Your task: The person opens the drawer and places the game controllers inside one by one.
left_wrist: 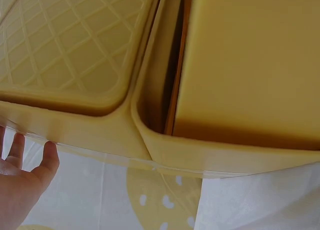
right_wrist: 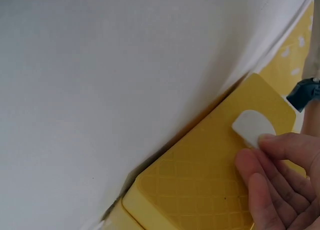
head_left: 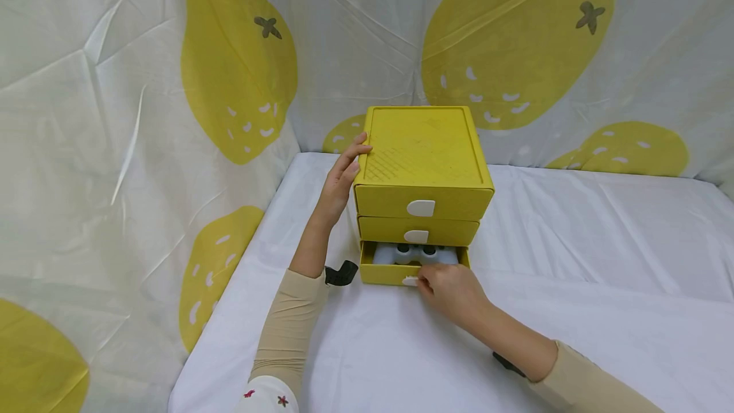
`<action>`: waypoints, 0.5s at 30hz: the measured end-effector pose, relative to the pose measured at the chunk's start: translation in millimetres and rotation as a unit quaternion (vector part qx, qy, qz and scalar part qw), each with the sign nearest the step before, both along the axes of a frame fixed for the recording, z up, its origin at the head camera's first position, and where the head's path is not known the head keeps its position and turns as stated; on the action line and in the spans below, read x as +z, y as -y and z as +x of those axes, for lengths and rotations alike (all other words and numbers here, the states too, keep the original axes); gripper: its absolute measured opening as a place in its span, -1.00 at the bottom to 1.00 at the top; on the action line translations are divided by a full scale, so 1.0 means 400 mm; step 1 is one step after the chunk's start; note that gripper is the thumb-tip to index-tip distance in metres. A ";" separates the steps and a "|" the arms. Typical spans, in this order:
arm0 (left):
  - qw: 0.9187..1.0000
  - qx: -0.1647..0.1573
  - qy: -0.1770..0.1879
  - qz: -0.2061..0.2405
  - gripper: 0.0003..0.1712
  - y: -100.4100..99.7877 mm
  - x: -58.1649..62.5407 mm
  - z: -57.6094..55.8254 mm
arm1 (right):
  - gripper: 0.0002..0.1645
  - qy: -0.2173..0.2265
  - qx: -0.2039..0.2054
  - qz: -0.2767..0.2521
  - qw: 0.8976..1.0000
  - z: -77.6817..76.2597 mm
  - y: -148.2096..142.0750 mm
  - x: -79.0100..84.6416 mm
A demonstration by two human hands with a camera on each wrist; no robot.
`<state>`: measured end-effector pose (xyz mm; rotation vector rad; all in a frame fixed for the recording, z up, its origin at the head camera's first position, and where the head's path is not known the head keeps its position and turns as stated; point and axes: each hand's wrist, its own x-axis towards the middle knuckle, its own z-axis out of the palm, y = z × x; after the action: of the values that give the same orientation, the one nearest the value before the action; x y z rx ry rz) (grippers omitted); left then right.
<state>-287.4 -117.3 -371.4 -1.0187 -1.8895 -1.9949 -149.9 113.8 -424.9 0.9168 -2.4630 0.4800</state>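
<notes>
A yellow three-drawer box (head_left: pixel 427 145) stands on the white-covered surface. Its bottom drawer (head_left: pixel 381 275) is pulled part way out, and a pale game controller (head_left: pixel 413 255) with two dark thumbsticks lies inside. My right hand (head_left: pixel 455 292) pinches the white drawer handle (right_wrist: pixel 251 126) on the front of that drawer between thumb and fingers. My left hand (head_left: pixel 339 190) rests against the box's left side with extended fingers, the fingertips at the top edge. In the left wrist view, the left fingers (left_wrist: pixel 48 162) touch the yellow side.
The upper drawer (head_left: pixel 381 201) and middle drawer (head_left: pixel 381 229) are closed, each with a white handle. A white sheet (head_left: pixel 573 336) covers the surface. Lemon-print cloth (head_left: pixel 355 30) hangs behind and at the left. Black wrist mounts (head_left: pixel 342 274) sit at both wrists.
</notes>
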 end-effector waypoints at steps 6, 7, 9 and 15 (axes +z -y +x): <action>1.000 0.009 0.008 -0.007 -0.52 -0.003 0.005 0.005 | -0.79 0.009 -0.008 0.000 1.000 -0.014 0.001 -0.002; 1.000 0.010 0.009 -0.007 -0.52 -0.003 0.005 0.006 | -0.79 0.009 -0.008 0.001 1.000 -0.017 0.001 -0.002; 1.000 0.009 0.007 -0.004 -0.51 -0.002 0.003 0.005 | -0.79 0.007 -0.010 0.001 1.000 -0.022 0.000 -0.003; 1.000 0.006 0.001 0.002 -0.45 -0.002 0.001 0.005 | -0.79 0.004 -0.015 -0.001 1.000 -0.038 0.000 -0.006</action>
<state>-285.5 -116.6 -370.9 -1.0027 -1.8878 -1.9940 -165.1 113.8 -427.4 0.8782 -2.4792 0.4768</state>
